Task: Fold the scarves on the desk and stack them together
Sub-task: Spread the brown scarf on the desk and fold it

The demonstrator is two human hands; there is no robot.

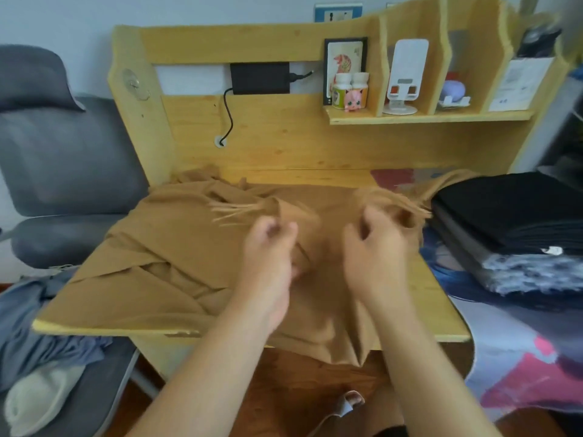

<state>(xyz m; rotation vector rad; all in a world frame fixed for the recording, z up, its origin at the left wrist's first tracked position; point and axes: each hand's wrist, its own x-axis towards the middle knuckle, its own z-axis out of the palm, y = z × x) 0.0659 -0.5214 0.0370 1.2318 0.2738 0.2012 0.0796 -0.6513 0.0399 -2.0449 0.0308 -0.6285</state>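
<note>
Both hands, left hand and right hand, apparently pinch the soft, limp tan fringed woollen scarf, best gripped at its tasselled corners.

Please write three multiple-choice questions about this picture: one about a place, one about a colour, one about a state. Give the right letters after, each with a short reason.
1. Where is the stack of folded scarves?
A. at the desk's right end
B. on the gray chair
C. on the shelf

2. What colour is the scarf spread over the desk?
A. black
B. tan
C. blue

3. How does the tan scarf lie?
A. neatly folded
B. rolled up
C. spread out and wrinkled, one part hanging over the front edge

Answers: 1 A, the dark stack lies to the right of the right hand. 2 B, tan cloth with fringe lies under the left hand. 3 C, creases show and cloth droops below the edge.
</note>
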